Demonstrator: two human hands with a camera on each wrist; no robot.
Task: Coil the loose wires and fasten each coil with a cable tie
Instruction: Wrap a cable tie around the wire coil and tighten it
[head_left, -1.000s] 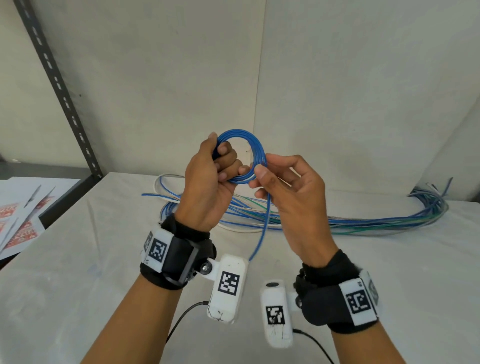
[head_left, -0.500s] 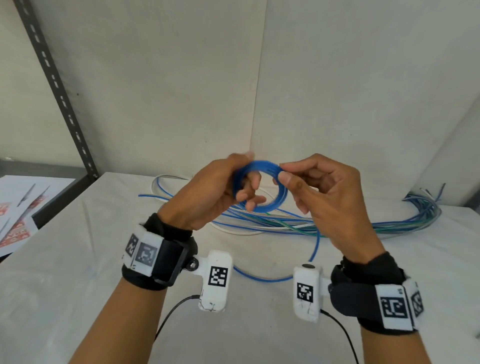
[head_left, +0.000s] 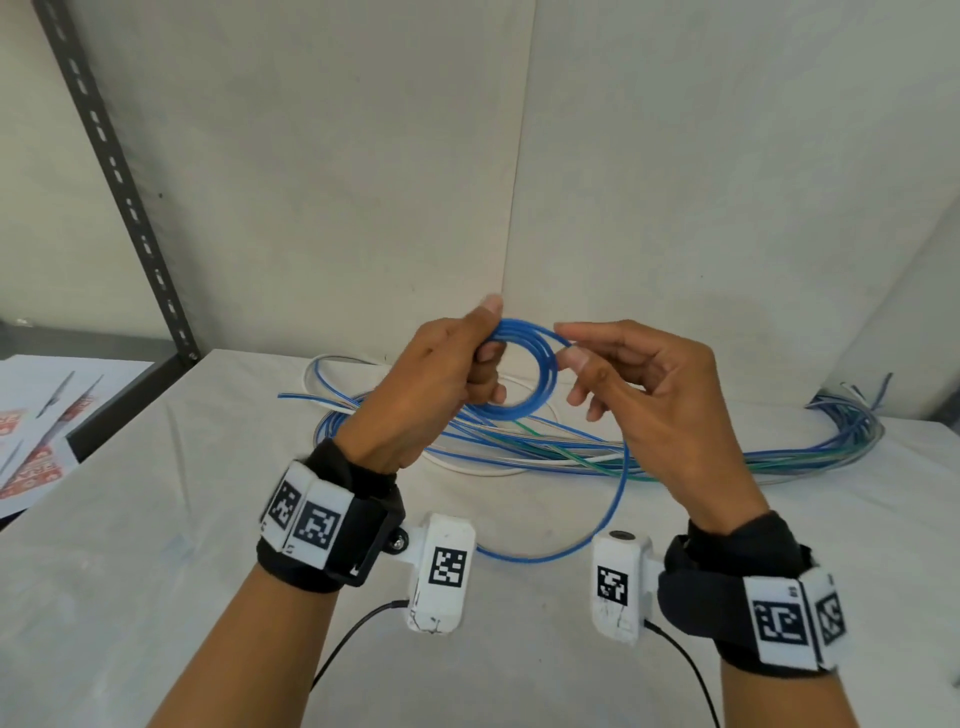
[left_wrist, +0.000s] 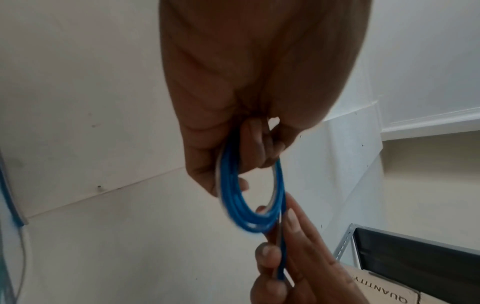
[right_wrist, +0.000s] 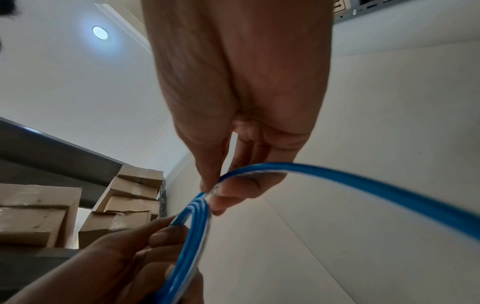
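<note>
A small coil of blue wire (head_left: 543, 387) hangs in the air between both hands, above the table. My left hand (head_left: 485, 335) grips its left side, thumb on top and fingers curled through the ring. My right hand (head_left: 567, 344) pinches the wire at the coil's upper right between thumb and index finger. From there the wire's loose tail (head_left: 618, 499) drops to the table and curves back toward me. The left wrist view shows the coil (left_wrist: 233, 199) edge-on under my left fingers (left_wrist: 205, 176). The right wrist view shows the pinch (right_wrist: 213, 190) and the tail (right_wrist: 363, 183) running off right.
A long bundle of loose blue, green and white wires (head_left: 571, 452) lies across the white table (head_left: 156, 545) behind my hands, its ends at the far right (head_left: 852, 410). A slotted metal upright (head_left: 119, 182) and printed papers (head_left: 31, 441) stand left. Cardboard boxes (right_wrist: 124, 197) sit on a shelf.
Both hands came down from the raised position and the coil tipped from upright to nearly flat. My right hand shifted round the coil's right side, and the tail now loops on the table.
</note>
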